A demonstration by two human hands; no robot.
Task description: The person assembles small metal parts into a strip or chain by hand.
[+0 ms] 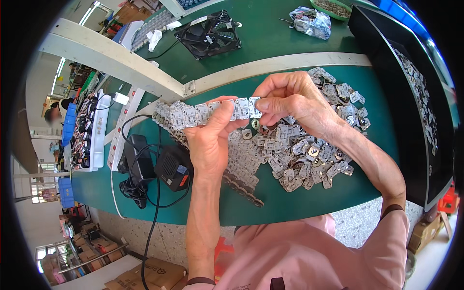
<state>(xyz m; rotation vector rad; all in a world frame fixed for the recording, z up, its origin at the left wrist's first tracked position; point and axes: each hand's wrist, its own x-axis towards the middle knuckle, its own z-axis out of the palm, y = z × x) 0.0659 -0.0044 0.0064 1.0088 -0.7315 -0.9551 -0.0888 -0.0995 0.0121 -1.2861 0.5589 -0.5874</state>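
A row of small light-grey rectangular plates (188, 116), lined up edge to edge, lies along the fingers of my left hand (210, 145). Its thumb presses on them from above, the fingers closed beneath. At the right end of this row, my right hand (302, 104) pinches one grey plate (253, 107) between thumb and fingers. Below both hands, a heap of loose similar plates (309, 159) spreads over the green table (212, 210). More plates (241, 154) lie in neat slanting rows beside my left wrist, partly hidden by it. A few loose pieces show round gold-coloured parts.
Left of my forearm sit a black box (172, 166) and a black power adapter (137, 154) with cables. A black tray (382, 92) holding plates stands tilted at right. Beyond the white frame bar (285, 62) are a black fan (209, 36) and a plastic bag (311, 21).
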